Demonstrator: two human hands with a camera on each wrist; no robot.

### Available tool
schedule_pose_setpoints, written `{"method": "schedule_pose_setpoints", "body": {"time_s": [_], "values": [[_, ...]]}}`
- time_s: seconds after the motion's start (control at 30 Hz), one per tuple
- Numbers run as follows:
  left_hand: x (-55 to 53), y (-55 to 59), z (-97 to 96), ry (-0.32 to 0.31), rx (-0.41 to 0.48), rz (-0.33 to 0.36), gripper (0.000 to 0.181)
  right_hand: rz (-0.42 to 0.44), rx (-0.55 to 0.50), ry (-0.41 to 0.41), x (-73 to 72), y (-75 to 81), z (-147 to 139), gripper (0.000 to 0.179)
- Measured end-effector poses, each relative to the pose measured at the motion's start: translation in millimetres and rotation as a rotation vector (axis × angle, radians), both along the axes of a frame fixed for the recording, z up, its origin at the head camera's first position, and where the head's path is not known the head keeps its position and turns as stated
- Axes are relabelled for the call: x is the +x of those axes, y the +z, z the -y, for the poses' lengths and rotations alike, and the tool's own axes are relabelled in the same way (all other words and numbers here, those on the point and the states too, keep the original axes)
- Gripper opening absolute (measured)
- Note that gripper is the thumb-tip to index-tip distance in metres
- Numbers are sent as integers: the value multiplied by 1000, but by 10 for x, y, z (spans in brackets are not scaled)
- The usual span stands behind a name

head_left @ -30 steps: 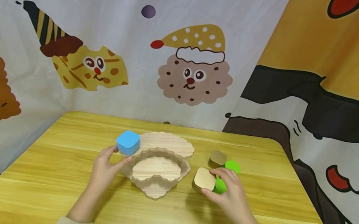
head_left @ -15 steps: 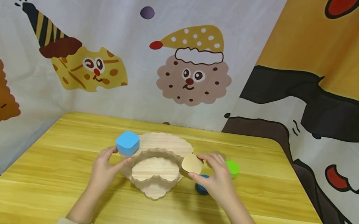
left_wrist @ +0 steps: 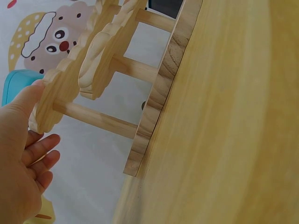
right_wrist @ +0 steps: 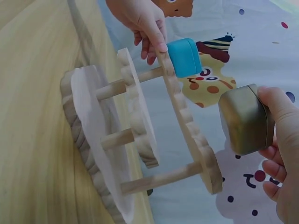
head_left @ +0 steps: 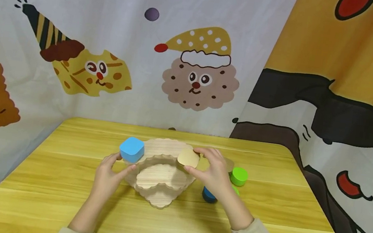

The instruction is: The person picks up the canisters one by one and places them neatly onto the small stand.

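A tiered wooden stand [head_left: 162,177] with scalloped edges stands mid-table, its shelves raised on pegs. On the left end of its upper shelf [right_wrist: 184,109] sits a light blue rounded-square tin [head_left: 131,149]. My left hand [head_left: 108,175] grips that end of the shelf, thumb on top and fingers underneath, as the left wrist view shows. Between thumb and fingers my right hand [head_left: 214,172] pinches a gold rounded-square tin [head_left: 188,157]. In the right wrist view this gold tin [right_wrist: 245,121] is held above the upper shelf's right part, with a gap between them.
Right of the stand are a green round tin [head_left: 239,175], a dark blue round tin [head_left: 209,195], and a second green one [head_left: 235,190], mostly hidden by my right arm. Another gold tin [head_left: 229,164] shows partly behind my right hand. A printed curtain [head_left: 101,108] hangs behind the table.
My right hand has carried the gold tin leftward and away from me, from beside the stand to over its upper shelf. The left hand and blue tin have kept their places.
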State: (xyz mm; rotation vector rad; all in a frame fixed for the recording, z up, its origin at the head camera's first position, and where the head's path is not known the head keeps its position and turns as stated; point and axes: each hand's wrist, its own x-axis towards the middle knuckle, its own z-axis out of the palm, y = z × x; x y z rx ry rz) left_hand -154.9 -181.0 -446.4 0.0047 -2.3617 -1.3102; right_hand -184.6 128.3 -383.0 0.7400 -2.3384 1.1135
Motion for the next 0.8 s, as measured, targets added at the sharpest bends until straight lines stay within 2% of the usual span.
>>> {"method": "schedule_pose_setpoints", "body": {"time_s": [0.27,0.53,0.8], "values": [[1,8,-2,-3,2,-4,62,50,-14,5,-114,73,192,51],[1,1,-3,-1,-4,-14,62,42,15,-5,-215,163,377,51],[-1,3,1,-3,-6,-6,64,73,33,13,-325,201,540,53]]}}
